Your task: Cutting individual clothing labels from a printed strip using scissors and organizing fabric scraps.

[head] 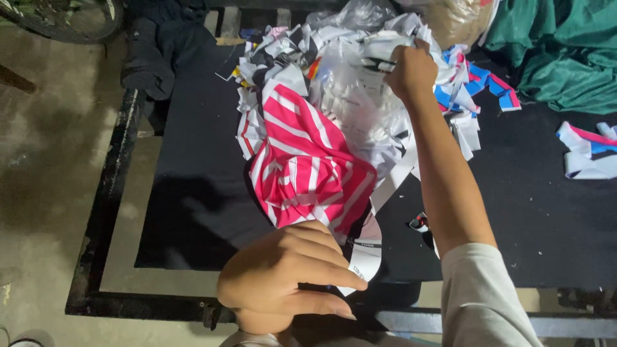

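My left hand (289,276) grips the near end of a pink-and-white striped fabric piece (302,160) close to the table's front edge, together with a white strip of cloth. My right hand (411,67) reaches across the table with its fingers closed on white fabric scraps (360,51) at the top of a heap. The heap mixes white, black and coloured offcuts with crinkled clear plastic (353,103). The striped piece lies draped over the heap's near side.
A black cloth covers the table (199,193), set in a dark metal frame (109,193). Red, blue and white scraps (588,151) lie at right. Green fabric (565,51) is piled at the back right, dark clothing (154,51) at the back left.
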